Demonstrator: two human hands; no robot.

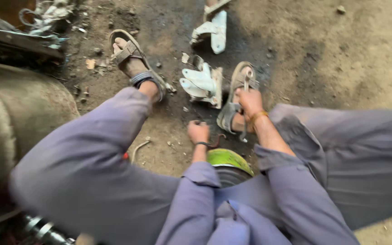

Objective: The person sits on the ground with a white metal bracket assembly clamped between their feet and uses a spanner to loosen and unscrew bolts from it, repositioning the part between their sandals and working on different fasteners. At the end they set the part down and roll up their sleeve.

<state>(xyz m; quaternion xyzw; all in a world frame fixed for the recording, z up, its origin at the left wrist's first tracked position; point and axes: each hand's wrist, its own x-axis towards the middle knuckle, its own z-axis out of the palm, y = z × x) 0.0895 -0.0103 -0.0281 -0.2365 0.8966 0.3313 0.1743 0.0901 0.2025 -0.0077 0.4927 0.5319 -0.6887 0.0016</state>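
I squat over a dirt floor in purple-grey clothes and sandals. My right hand is closed around a metal wrench that reaches over my right sandal. My left hand rests low on the ground with its fingers curled on a small dark object; blur hides what it is. A white metal bracket lies just beyond both hands. A green-rimmed round part sits between my knees.
A second white bracket lies farther off. My left sandal stands at the upper left. A large grey-green curved metal body fills the left side, with scrap above it. A bolt shows at the bottom left.
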